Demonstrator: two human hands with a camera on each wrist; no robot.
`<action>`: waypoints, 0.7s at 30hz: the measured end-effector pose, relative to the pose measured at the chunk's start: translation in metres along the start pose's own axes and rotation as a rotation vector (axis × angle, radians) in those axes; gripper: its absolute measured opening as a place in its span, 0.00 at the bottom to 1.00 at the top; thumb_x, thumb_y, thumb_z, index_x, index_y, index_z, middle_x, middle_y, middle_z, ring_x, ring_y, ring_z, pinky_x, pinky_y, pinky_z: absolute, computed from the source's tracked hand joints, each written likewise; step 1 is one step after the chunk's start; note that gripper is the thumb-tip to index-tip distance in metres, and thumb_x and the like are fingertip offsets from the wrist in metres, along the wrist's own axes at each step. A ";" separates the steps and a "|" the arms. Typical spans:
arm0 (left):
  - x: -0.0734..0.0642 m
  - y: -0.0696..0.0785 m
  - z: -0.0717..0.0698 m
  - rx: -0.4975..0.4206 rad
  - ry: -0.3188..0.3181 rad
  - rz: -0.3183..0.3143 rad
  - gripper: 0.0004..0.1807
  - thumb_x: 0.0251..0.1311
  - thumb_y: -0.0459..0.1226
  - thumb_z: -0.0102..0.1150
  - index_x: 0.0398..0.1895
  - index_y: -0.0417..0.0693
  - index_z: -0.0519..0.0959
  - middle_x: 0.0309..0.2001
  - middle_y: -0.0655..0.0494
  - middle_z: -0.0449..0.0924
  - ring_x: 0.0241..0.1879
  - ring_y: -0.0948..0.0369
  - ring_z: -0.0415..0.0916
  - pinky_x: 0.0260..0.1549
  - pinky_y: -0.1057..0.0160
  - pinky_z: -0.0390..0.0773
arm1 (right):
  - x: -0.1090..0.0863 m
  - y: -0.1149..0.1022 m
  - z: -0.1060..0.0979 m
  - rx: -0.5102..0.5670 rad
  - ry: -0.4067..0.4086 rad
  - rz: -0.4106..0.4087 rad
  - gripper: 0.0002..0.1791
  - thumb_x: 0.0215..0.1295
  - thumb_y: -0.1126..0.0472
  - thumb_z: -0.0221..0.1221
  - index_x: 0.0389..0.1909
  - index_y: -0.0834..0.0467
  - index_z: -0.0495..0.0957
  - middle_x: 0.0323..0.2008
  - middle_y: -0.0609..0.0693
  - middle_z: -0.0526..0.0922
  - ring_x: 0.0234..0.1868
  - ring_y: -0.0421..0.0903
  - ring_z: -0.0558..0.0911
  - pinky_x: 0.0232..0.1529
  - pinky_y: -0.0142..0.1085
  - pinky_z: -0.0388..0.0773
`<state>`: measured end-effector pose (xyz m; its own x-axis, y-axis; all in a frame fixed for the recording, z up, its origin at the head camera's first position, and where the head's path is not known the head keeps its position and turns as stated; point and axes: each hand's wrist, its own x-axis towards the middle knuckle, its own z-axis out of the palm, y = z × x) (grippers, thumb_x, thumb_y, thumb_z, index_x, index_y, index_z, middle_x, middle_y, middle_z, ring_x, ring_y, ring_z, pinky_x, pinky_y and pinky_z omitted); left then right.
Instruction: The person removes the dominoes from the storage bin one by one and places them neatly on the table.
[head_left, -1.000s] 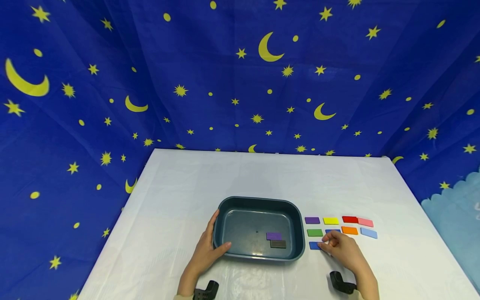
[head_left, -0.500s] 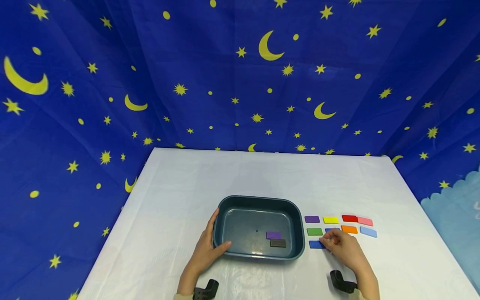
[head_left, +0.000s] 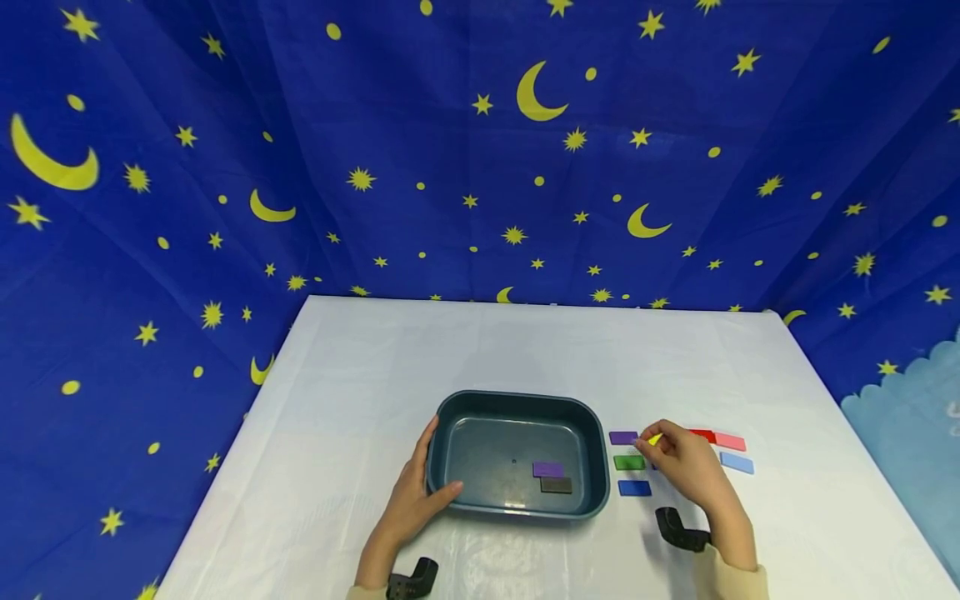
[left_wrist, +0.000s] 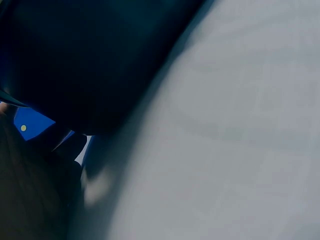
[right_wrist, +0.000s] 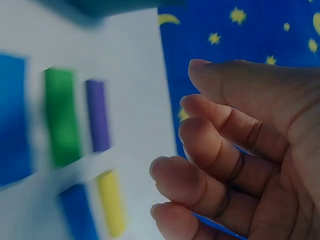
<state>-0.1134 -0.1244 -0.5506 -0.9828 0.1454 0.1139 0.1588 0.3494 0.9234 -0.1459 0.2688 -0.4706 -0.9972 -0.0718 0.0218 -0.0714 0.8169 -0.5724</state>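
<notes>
My left hand (head_left: 411,492) holds the left side of a dark blue-green plastic basin (head_left: 517,515), thumb over the front rim and fingers along the outer left wall. Inside lie a purple tile (head_left: 547,469) and a dark grey tile (head_left: 556,485). My right hand (head_left: 686,462) hovers above the tiles right of the basin, fingers loosely bent; in the right wrist view nothing is between them. Near it are a yellow tile (right_wrist: 111,204), a purple tile (head_left: 623,437), a green tile (head_left: 629,462) and a blue tile (head_left: 634,488). The hand hides the orange tile.
Further right lie a red tile (head_left: 703,436), a pink tile (head_left: 730,442) and a light blue tile (head_left: 737,462). A white cloth covers the table (head_left: 375,358). Behind it hangs a dark blue curtain (head_left: 435,150) with yellow moons and stars.
My right hand has left the front blue tile and moved up and away over the yellow tile. The blue tile stays on the table. My left hand and the basin have not moved.
</notes>
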 end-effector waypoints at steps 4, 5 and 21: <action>0.000 0.001 0.000 -0.008 -0.002 -0.002 0.50 0.51 0.45 0.65 0.74 0.72 0.46 0.73 0.53 0.48 0.67 0.44 0.52 0.54 0.32 0.56 | 0.013 -0.017 -0.008 0.004 -0.002 -0.099 0.08 0.61 0.58 0.64 0.35 0.58 0.79 0.17 0.44 0.69 0.19 0.42 0.67 0.20 0.33 0.65; 0.000 0.001 0.000 -0.010 -0.001 -0.005 0.50 0.52 0.45 0.64 0.74 0.72 0.46 0.73 0.53 0.48 0.67 0.44 0.52 0.54 0.32 0.55 | 0.017 -0.022 -0.009 0.007 -0.007 -0.124 0.07 0.60 0.58 0.64 0.34 0.58 0.79 0.17 0.44 0.69 0.18 0.41 0.67 0.20 0.33 0.65; 0.000 0.001 0.000 -0.010 -0.001 -0.006 0.50 0.51 0.46 0.64 0.74 0.73 0.46 0.73 0.53 0.48 0.68 0.44 0.51 0.55 0.32 0.55 | 0.064 -0.087 0.012 -0.061 -0.297 -0.470 0.10 0.57 0.56 0.67 0.27 0.53 0.75 0.18 0.37 0.71 0.20 0.35 0.69 0.24 0.33 0.68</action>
<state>-0.1129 -0.1240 -0.5495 -0.9835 0.1446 0.1084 0.1523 0.3408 0.9277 -0.2035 0.1866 -0.4291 -0.8090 -0.5873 0.0262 -0.5166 0.6889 -0.5084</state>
